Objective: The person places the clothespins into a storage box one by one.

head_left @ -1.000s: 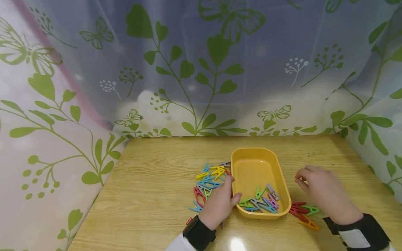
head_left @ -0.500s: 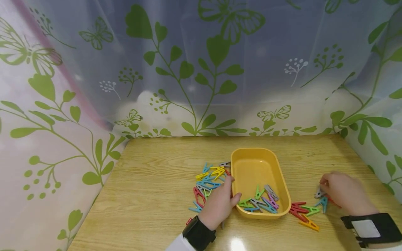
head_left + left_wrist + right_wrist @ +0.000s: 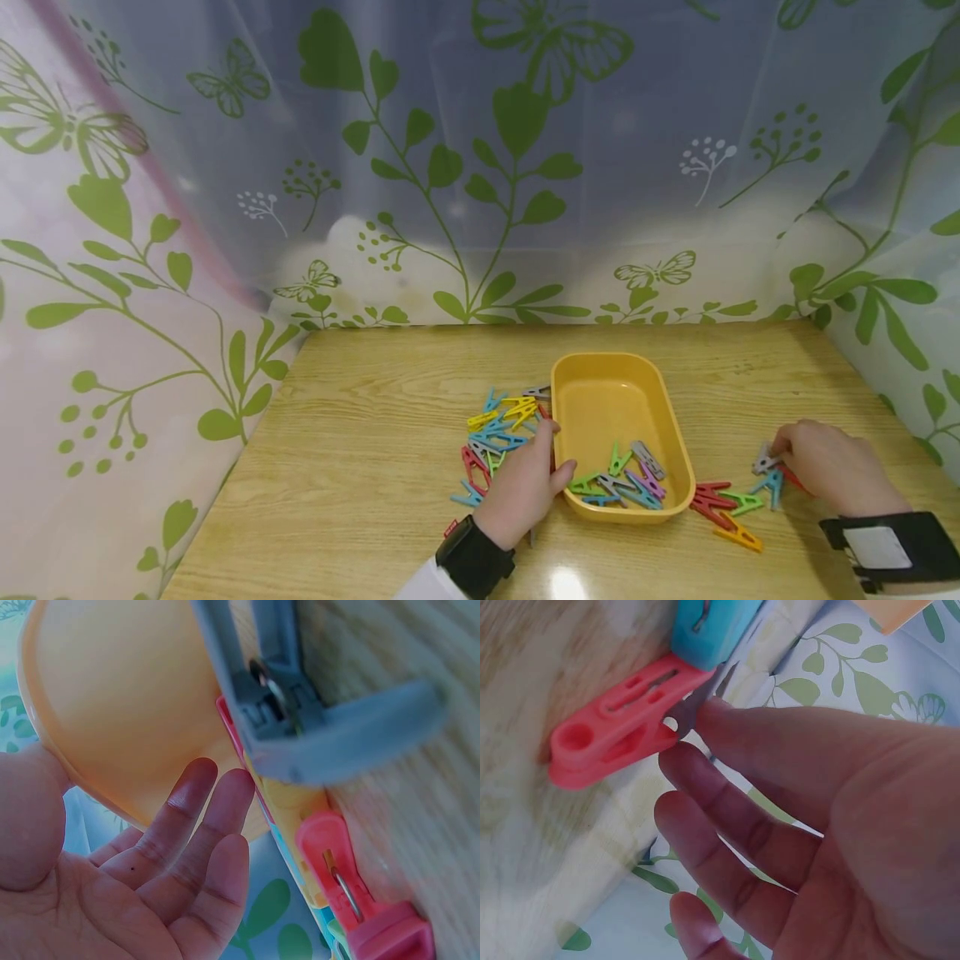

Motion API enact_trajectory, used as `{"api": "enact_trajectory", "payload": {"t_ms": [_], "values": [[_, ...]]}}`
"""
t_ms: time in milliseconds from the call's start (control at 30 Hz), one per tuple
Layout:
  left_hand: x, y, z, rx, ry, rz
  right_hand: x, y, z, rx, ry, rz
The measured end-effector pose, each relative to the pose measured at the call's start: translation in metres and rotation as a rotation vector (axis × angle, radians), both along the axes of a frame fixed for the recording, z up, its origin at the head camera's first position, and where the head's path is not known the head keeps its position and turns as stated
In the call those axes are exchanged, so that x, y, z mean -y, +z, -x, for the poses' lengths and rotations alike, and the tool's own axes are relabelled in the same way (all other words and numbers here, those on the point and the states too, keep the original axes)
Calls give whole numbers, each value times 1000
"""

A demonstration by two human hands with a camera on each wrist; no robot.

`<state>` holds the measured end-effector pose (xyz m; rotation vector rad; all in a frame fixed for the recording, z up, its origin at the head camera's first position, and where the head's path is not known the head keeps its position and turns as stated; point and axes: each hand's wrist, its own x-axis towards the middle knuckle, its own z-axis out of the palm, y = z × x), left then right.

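A yellow plastic tray (image 3: pixel 607 408) stands on the table with several coloured clothespins (image 3: pixel 618 483) in its near end. My left hand (image 3: pixel 521 479) rests at the tray's left side, thumb by the near rim; in the left wrist view its fingers (image 3: pixel 196 787) extend loosely beside the tray's outer wall (image 3: pixel 142 697). To the right of the tray, my right hand (image 3: pixel 832 467) pinches a grey clothespin (image 3: pixel 763 461) between thumb and index finger, low over the table. Close beside it lie a blue clothespin (image 3: pixel 771 485) and a red clothespin (image 3: pixel 607 731).
Left of the tray spreads a loose pile of clothespins (image 3: pixel 498 433), partly hidden by my left hand. Red clothespins (image 3: pixel 708 500), a green clothespin (image 3: pixel 744 503) and an orange clothespin (image 3: pixel 738 533) lie off the tray's near right corner. A leaf-patterned curtain (image 3: pixel 480 208) backs the wooden table (image 3: pixel 375 400).
My right hand has moved right and nearer from beside the tray, reaching the grey clothespin by the blue and red ones. My left hand and the tray have stayed put.
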<state>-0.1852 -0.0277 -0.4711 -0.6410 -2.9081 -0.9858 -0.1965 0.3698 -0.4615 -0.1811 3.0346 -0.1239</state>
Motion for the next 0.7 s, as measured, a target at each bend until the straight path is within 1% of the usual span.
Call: {"api": "enact_trajectory", "payload": {"t_ms": [200, 300, 400, 567, 700], "values": [[0, 0, 0, -2, 0, 4, -1, -1, -1, -17, 11, -9], [0, 0, 1, -2, 1, 6, -2, -3, -1, -12, 15, -9], [0, 0, 0, 10, 1, 5, -2, -5, 0, -18, 16, -7], [0, 0, 0, 18, 3, 4, -2, -7, 0, -99, 19, 8], [0, -1, 1, 11, 2, 8, 1, -4, 0, -177, 32, 40]]}}
